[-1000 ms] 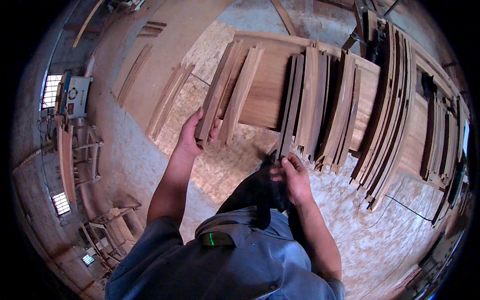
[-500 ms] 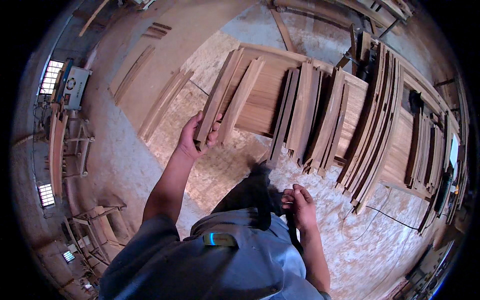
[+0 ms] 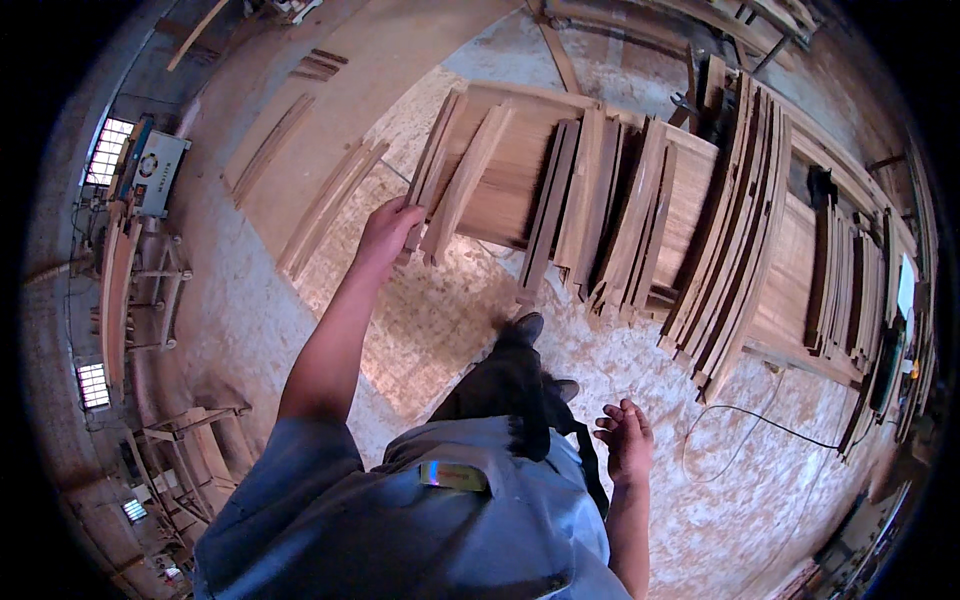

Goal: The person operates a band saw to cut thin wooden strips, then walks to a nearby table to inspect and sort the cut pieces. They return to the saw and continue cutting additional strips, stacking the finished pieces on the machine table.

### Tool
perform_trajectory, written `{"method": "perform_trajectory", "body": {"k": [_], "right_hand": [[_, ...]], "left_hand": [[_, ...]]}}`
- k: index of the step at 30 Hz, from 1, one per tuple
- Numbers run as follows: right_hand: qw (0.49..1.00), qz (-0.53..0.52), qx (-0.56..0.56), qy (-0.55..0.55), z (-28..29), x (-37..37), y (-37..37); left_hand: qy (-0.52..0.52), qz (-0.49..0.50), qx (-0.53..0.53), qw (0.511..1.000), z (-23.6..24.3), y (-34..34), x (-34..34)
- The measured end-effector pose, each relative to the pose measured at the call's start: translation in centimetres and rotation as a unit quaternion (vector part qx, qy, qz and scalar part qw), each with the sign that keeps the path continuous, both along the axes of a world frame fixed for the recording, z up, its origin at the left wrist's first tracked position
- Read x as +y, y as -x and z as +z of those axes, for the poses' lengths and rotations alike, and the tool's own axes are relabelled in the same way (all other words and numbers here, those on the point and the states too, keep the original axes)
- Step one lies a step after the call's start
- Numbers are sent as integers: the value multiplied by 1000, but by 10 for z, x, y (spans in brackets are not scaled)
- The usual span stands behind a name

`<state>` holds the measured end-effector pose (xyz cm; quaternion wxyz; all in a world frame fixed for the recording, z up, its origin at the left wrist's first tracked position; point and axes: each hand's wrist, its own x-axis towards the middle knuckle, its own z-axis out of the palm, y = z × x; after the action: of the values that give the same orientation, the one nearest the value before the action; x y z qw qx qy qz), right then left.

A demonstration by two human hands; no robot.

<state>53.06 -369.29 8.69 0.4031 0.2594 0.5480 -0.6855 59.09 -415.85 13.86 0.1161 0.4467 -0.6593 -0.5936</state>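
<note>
My left hand (image 3: 388,234) grips the near end of a long wooden strip (image 3: 432,150), which lies at the left edge of a wooden panel (image 3: 510,185). Just right of it, a lighter strip (image 3: 470,185) rests on the same panel, apart from my fingers. My right hand (image 3: 628,440) hangs low beside my body, its fingers loosely bent and apart, with nothing visible in them. Further right across the panel lie dark and light strips (image 3: 580,195) in bunches, their near ends sticking out past its edge.
A larger bundle of strips (image 3: 735,230) lies to the right, with a thin cable (image 3: 770,415) on the dusty floor below. At left, several strips (image 3: 330,210) lie on a brown sheet (image 3: 250,130). My shoe (image 3: 527,327) stands below the panel.
My left hand has turned from holding the strip from below to gripping its end from above, and the strip has shifted onto the panel's left edge. My right hand moved slightly right and down.
</note>
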Motion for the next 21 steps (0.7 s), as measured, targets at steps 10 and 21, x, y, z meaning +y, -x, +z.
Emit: {"method": "perform_trajectory", "body": {"k": [10, 21], "right_hand": [[1000, -13, 10, 15, 2, 2, 2], [1000, -1, -3, 13, -1, -22, 6]], "left_hand": [[260, -74, -87, 959, -17, 16, -9], [296, -129, -150, 934, -48, 21, -30]]}}
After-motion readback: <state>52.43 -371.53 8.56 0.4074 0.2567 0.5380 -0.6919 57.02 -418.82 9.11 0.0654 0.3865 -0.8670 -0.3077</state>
